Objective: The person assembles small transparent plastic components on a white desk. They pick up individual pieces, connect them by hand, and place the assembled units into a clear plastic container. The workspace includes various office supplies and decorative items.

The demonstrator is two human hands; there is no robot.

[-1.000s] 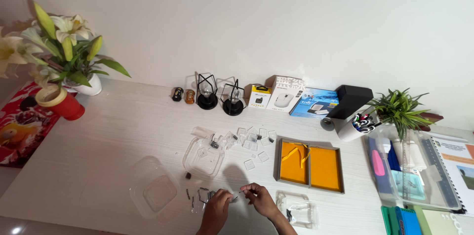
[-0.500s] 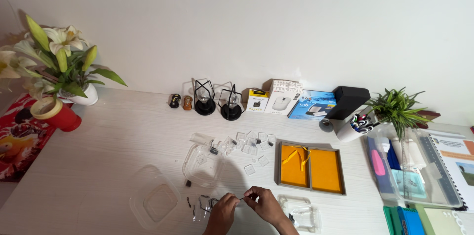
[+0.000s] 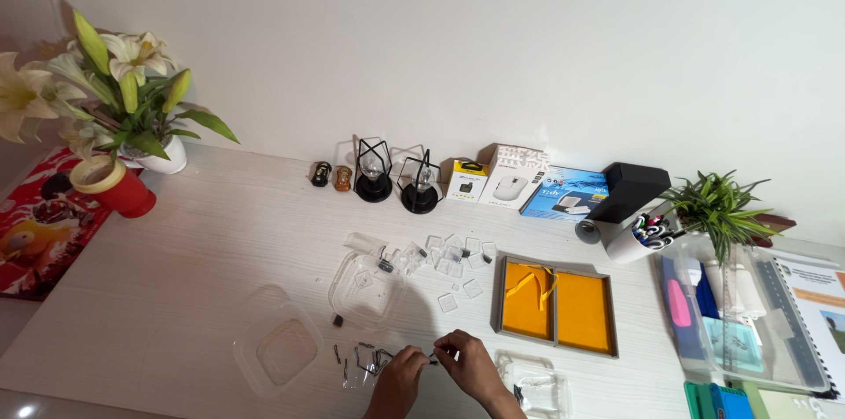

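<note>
Both hands meet at the near edge of the white table (image 3: pixel 202 243), low in the head view. The left hand (image 3: pixel 400 377) and the right hand (image 3: pixel 466 364) pinch the two ends of a small dark part (image 3: pixel 429 357) held between their fingertips, just above the tabletop. The part is too small to identify. Both hands are closed on it in a fingertip pinch.

Just left of the left hand lies a scatter of small dark clips (image 3: pixel 361 359) on a clear sheet. Further left sits a clear plastic container (image 3: pixel 280 347), open side up. Behind the hands rests a clear plastic lid (image 3: pixel 363 289), with one tiny dark piece (image 3: pixel 337 320) beside it on the table. Beyond that, a spread of small clear plastic cases (image 3: pixel 449 259) lies loose, some touching, some apart.

To the right of the hands is a clear tray (image 3: pixel 539 384), and behind it an open box with orange lining (image 3: pixel 556 305), yellow ribbon in its left half.

Along the wall: two toy cars (image 3: pixel 331 176), two black wire lamps (image 3: pixel 396 177), small white boxes (image 3: pixel 497 177), a blue box (image 3: pixel 563 193), a black case (image 3: pixel 629 190), a cup of pens (image 3: pixel 638 238), a small green plant (image 3: pixel 722 208). Far right, a clear organiser (image 3: pixel 748 313) with stationery. Far left, lilies in a white pot (image 3: pixel 114 102), a red cup (image 3: pixel 119 190) with a tape ring on top.
</note>
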